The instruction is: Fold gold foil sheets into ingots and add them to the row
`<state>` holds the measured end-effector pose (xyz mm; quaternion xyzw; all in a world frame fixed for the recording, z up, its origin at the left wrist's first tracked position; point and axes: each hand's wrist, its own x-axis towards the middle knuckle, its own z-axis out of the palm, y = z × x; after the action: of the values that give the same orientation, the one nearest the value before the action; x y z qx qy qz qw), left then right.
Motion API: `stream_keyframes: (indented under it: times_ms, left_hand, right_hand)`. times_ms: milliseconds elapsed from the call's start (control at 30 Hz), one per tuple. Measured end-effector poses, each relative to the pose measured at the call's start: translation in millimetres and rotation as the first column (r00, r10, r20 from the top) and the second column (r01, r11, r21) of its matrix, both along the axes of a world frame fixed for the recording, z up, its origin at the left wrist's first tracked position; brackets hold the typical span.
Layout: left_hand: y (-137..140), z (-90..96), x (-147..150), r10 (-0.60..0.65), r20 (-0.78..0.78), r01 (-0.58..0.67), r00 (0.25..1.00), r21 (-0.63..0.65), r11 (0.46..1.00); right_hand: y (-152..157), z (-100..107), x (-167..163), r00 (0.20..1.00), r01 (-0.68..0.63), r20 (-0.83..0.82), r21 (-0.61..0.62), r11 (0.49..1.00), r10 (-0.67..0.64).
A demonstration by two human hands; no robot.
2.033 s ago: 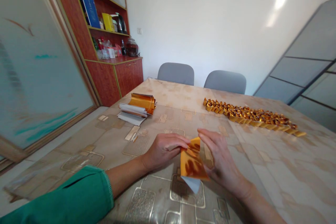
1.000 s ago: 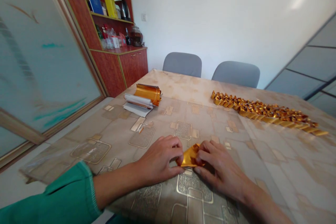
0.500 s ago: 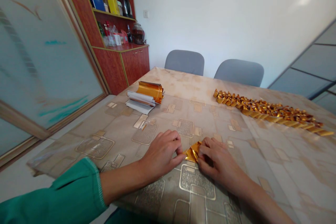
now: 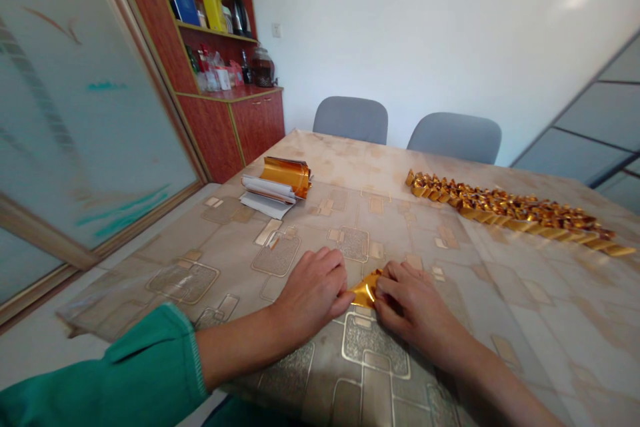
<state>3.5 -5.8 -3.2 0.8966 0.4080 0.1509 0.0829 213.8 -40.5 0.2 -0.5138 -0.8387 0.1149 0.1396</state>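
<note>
A small folded piece of gold foil paper [image 4: 365, 291] lies low over the patterned tablecloth, between my two hands. My left hand [image 4: 316, 283] pinches its left tip with thumb and fingers. On the other side, my right hand [image 4: 410, 300] grips the right end, its fingers curled and covering that part of the fold. Farther off to the left rests a curled stack of gold foil sheets [image 4: 287, 175] with white backs. Rows of folded gold foil pieces [image 4: 510, 210] stand packed together at the right.
The table [image 4: 345, 373] has a patterned cover. Two grey chairs [image 4: 350, 120] stand behind its far edge. At the left are a frosted sliding door [image 4: 100, 113] and a red-brown cabinet [image 4: 255, 120] holding a kettle, bottles and a glass jar.
The gold foil's surface looks flatter and smoother between my hands, with its crease less visible. Both hands keep their grip and have barely moved.
</note>
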Motion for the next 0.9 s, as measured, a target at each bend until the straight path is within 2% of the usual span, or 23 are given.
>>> stream_keyframes:
  times_ms: [167,233,333,433,533,733,900]
  left_hand:
    - [2,-0.7,0,0.028,0.041,-0.026,0.999,-0.051,0.998]
    - [3,-0.6,1,-0.007,0.066,0.011,0.998,-0.060,0.998]
    - [4,-0.7,1,-0.185,0.071,0.183,0.980,0.032,0.983]
    - [3,-1.2,2,-0.367,-0.003,0.362,0.930,0.171,0.916]
    - [3,-1.9,2,-0.453,-0.070,0.456,0.889,0.237,0.858]
    - [0,-2.0,-6,-0.481,-0.153,0.504,0.864,0.245,0.828]
    - [-5,-2.9,-18,-0.468,-0.133,0.485,0.874,0.190,0.853]
  right_hand:
    - [0,-4,0,1.000,0.020,-0.010,0.034,0.999,-0.020]
    - [1,-6,2,0.999,0.030,-0.036,0.032,0.999,-0.029]
    - [1,-8,5,0.997,0.031,-0.074,0.021,0.999,-0.030]
    - [0,-9,8,0.995,-0.005,-0.100,0.020,1.000,0.007]
    - [-2,-8,11,0.994,-0.048,-0.097,0.008,0.999,0.048]
    - [-5,-5,13,0.992,-0.059,-0.111,-0.014,0.998,0.057]
    - [-5,-4,14,0.993,-0.080,-0.090,-0.021,0.997,0.078]
